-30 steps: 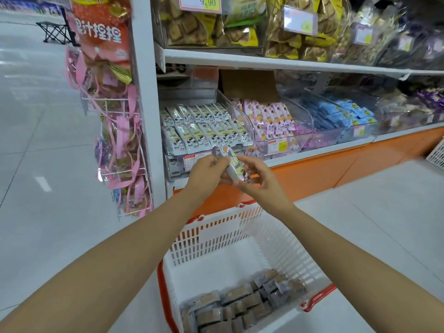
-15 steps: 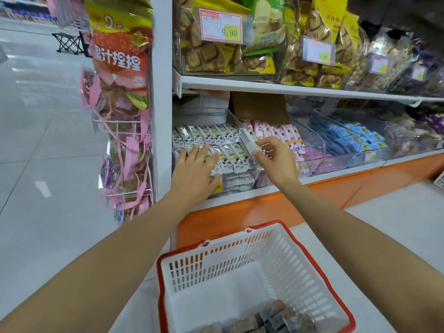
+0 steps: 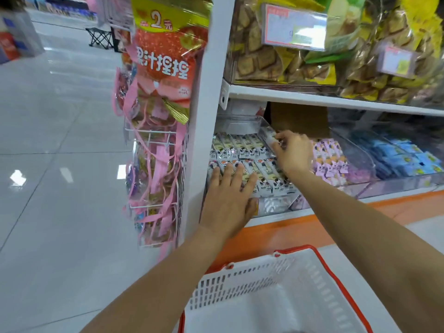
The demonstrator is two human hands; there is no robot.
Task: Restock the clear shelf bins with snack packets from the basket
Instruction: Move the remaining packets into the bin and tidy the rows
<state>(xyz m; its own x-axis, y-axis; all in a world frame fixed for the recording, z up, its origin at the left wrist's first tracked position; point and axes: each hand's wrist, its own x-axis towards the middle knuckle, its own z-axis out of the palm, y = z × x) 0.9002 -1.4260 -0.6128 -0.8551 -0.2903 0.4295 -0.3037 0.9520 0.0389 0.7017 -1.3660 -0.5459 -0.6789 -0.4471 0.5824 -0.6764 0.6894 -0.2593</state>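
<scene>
A clear shelf bin (image 3: 242, 121) on the lower shelf holds rows of small white snack packets (image 3: 242, 146). My left hand (image 3: 228, 195) lies flat with straight fingers on the front row of packets. My right hand (image 3: 292, 151) reaches to the back right corner of the bin and pinches one white packet (image 3: 270, 135) against the bin's right wall. Below, the white basket (image 3: 240, 284) with a red rim stands on the floor; its contents are out of view.
Neighbouring clear bins hold purple packets (image 3: 330, 157) and blue packets (image 3: 406, 155). The upper shelf (image 3: 312, 97) carries yellow biscuit bags. A wire rack with pink hanging packs (image 3: 156, 164) juts out left of the white shelf post. Tiled floor (image 3: 60, 140) stretches left.
My right hand carried the packet from in front of the bin to its back right corner. My left hand let go and settled flat on the front packets. The camera moved closer.
</scene>
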